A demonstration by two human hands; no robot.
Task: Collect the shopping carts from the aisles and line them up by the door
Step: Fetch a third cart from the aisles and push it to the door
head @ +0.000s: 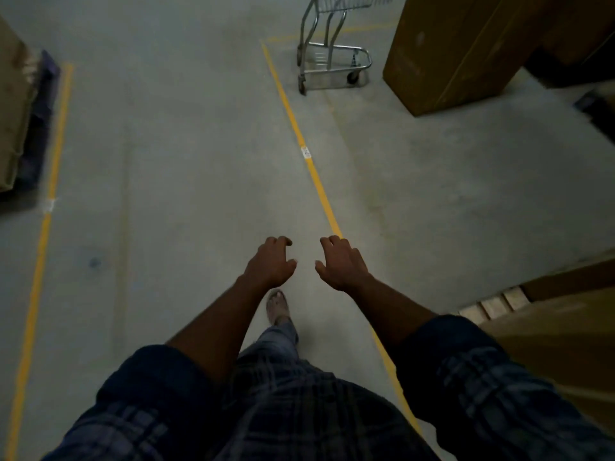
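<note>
Fingers (278, 242) of the left hand (269, 266) loosely curled, palm down, holding nothing. Right hand (342, 266) same pose: fingers (332, 242) bent at the knuckles, thumb tucked inward, nothing in its grasp. Both hands held out in front over the floor, near each other but not touching, a gap between the thumbs. Forearms bare, dark plaid sleeves (146, 387) rolled up above them.

Shopping cart (327, 58) stands well ahead of the hands at the top of the view, right of centre. Only its lower metal frame, bottom rack and wheels show, the basket cut off by the frame edge. It sits just right of the right-hand yellow line (312, 171) and just beside a tall brown cardboard box (466, 51) — whether they touch, cannot tell.

Grey concrete floor (186, 144). The yellow line runs diagonally from the cart area down past the right hand, with a small white label (305, 152) stuck on it. A second yellow line (43, 234) runs down the left side. At the left edge, blurred cardboard (13, 104) on a dark base (41, 104).

One foot (278, 306) shows below the left hand, toes forward; footwear too blurred to tell. Lower right: wooden pallet slats (496, 306) and more brown cardboard (565, 344) — partly out of frame.
</note>
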